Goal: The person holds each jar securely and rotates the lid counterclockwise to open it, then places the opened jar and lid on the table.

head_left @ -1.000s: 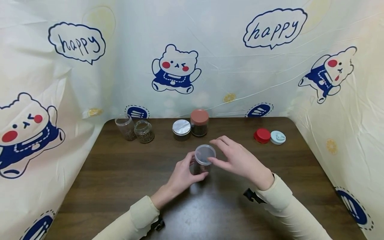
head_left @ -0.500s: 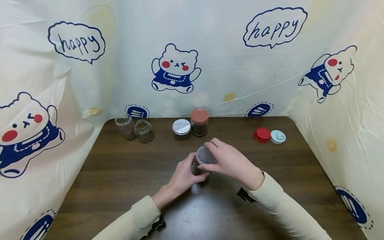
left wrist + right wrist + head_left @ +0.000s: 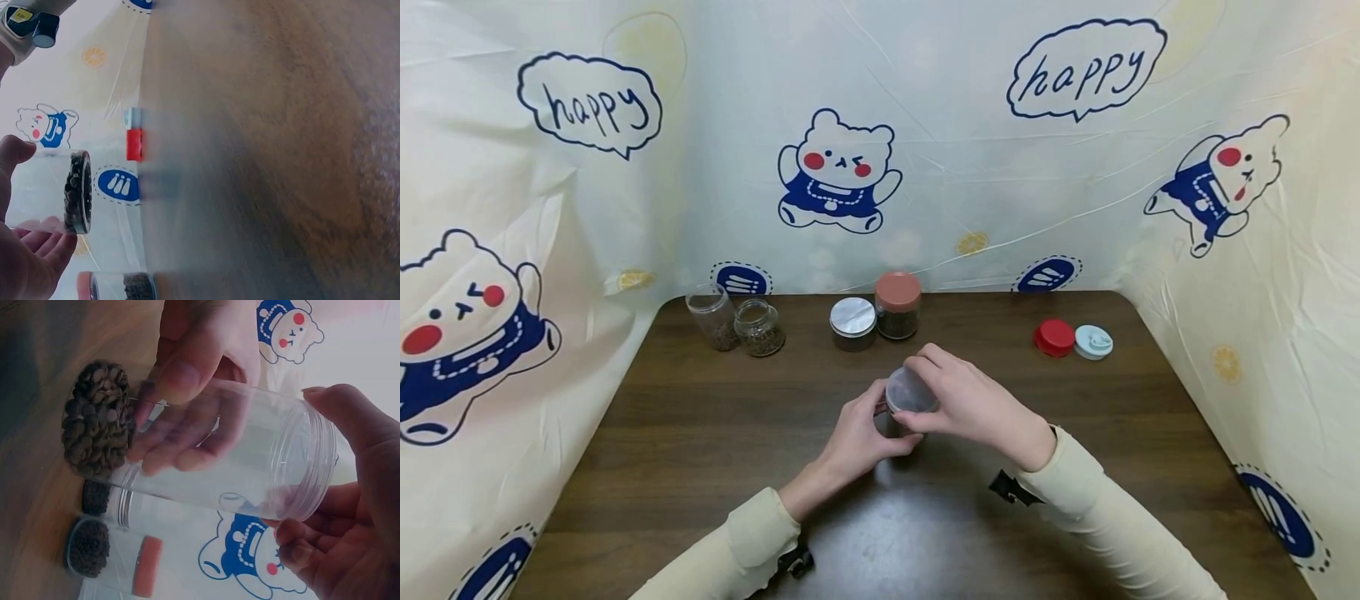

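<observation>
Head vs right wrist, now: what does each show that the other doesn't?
Head only: the round red plastic-looking lid and round pale-blue lid.
Right wrist only: a plain look at the dark bean-like pieces at the bottom of the held clear cylindrical jar.
Both: that jar gripped by the left hand, the right hand at its top, and the clear jar with a salmon-pink lid.

Pale sheeting [image 3: 955, 183] with cartoon bears [image 3: 838, 171] spans the upper frame; a brown wood-grain tabletop [image 3: 685, 442] fills the lower centre.
</observation>
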`<state>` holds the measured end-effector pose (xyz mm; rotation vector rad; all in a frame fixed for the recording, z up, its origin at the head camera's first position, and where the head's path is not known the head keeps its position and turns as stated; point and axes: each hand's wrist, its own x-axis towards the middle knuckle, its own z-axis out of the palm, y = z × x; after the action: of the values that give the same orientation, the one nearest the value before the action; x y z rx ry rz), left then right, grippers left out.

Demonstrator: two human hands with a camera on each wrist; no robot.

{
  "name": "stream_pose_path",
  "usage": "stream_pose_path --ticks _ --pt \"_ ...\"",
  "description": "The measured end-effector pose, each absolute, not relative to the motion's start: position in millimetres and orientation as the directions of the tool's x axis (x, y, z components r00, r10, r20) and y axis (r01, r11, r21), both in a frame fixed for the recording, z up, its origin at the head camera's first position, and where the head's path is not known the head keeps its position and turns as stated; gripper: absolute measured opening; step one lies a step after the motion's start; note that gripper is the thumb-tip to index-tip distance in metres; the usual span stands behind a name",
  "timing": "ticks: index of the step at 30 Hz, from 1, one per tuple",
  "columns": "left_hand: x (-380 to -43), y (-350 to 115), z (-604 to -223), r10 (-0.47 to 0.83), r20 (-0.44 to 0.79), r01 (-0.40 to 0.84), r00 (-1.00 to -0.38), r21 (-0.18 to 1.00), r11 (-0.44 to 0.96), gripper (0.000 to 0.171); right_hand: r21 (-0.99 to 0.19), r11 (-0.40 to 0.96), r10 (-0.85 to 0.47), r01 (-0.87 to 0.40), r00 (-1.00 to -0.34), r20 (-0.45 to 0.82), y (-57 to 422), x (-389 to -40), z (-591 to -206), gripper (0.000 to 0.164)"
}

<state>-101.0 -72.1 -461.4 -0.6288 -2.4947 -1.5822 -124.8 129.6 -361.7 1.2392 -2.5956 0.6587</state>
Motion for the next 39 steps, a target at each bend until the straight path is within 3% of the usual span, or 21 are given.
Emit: stream_pose_path --ticks 14,29,34,39 --pt "-103.9 -76.2 -458.3 0.299 0.28 0.395 -0.912 0.796 0.459 0.062 -0.335 0.515 -0.714 -0.789 -0.611 0.342 131.7 -130.5 -362.5 0.051" --pt "-106.5 -81.3 -460.4 0.356 0.296 0.433 -0.886 0.804 0.408 0.065 -0.381 0.427 -0.774 -0.82 -0.549 0.316 131.5 -133.3 -359.7 0.052" --pt "-107.1 -81.9 -460.3 0.345 0.311 0.444 -0.885 0.787 0.429 0.064 -0.336 0.487 -0.739 -0.806 -0.585 0.333 129.5 -130.6 -361.5 0.062" --pt "-107.5 -81.5 -459.8 0.331 0.306 0.435 -0.893 0.776 0.456 0.062 -0.321 0.524 -0.718 -0.789 -0.612 0.331 126.2 -130.0 -361.1 0.058"
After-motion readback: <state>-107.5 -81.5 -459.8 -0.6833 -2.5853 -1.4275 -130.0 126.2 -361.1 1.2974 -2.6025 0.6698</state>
